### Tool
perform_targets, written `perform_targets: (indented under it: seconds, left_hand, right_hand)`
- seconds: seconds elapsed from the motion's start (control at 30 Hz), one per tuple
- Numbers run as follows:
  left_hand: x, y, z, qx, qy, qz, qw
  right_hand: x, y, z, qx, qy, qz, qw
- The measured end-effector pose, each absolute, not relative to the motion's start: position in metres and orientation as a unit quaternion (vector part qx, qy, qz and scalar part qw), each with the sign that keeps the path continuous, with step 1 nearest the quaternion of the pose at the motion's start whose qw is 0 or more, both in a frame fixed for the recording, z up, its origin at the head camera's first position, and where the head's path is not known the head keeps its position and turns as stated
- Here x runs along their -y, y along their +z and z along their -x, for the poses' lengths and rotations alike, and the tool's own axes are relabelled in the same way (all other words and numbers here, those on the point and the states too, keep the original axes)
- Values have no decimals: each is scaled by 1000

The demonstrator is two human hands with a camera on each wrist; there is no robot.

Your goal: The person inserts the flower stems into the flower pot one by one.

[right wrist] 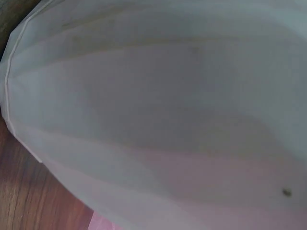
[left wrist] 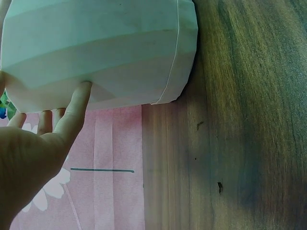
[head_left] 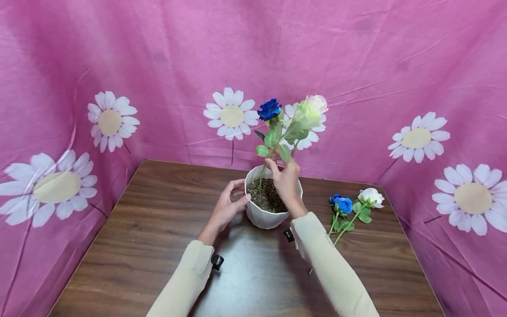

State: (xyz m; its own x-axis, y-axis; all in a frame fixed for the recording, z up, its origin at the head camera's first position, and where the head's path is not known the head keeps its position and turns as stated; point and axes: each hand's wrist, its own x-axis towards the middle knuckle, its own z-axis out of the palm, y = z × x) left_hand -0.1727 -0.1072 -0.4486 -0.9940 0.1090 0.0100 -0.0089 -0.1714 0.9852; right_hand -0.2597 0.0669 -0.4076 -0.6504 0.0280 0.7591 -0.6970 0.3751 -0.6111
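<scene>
A white faceted flowerpot (head_left: 267, 219) with dark soil (head_left: 269, 198) stands on the table. My left hand (head_left: 225, 207) steadies its left side; in the left wrist view the thumb lies straight against the wall (left wrist: 115, 52) and the other fingers touch further round. Over the pot, my right hand (head_left: 288, 182) pinches the stem of a blue rose (head_left: 270, 109) just above the rim. That stem runs down into the soil. A pale pink-white rose (head_left: 316, 105) rises behind the right hand, its lower stem hidden. The pot's wall (right wrist: 158, 105) fills the right wrist view, with that hand out of sight.
Another blue rose (head_left: 341, 204) and a white rose (head_left: 371, 198) lie on the wooden table (head_left: 158, 233) at the right, their stems partly under the right sleeve (head_left: 328, 259). A pink cloth (head_left: 166, 53) with daisies hangs behind and at both sides.
</scene>
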Motion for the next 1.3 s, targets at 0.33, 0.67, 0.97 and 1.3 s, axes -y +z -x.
perform_targets:
  seconds: [0.33,0.67,0.97,1.3]
  left_hand:
    - [106,-450,174,-639,768,-35,40]
    - [105,-452,175,-642,764,-39,44]
    - [106,-455,171,-633,773,-26,21]
    - [104,-453,172,-634,772,-33,40]
  right_hand:
    - [-93,-403,241,765,511,-190,342]
    - [-121,-379,207,761,531,-152,339]
    - [-156,-395,205,734,616,-72,279]
    - [-206,-424,195,704,660,12,262]
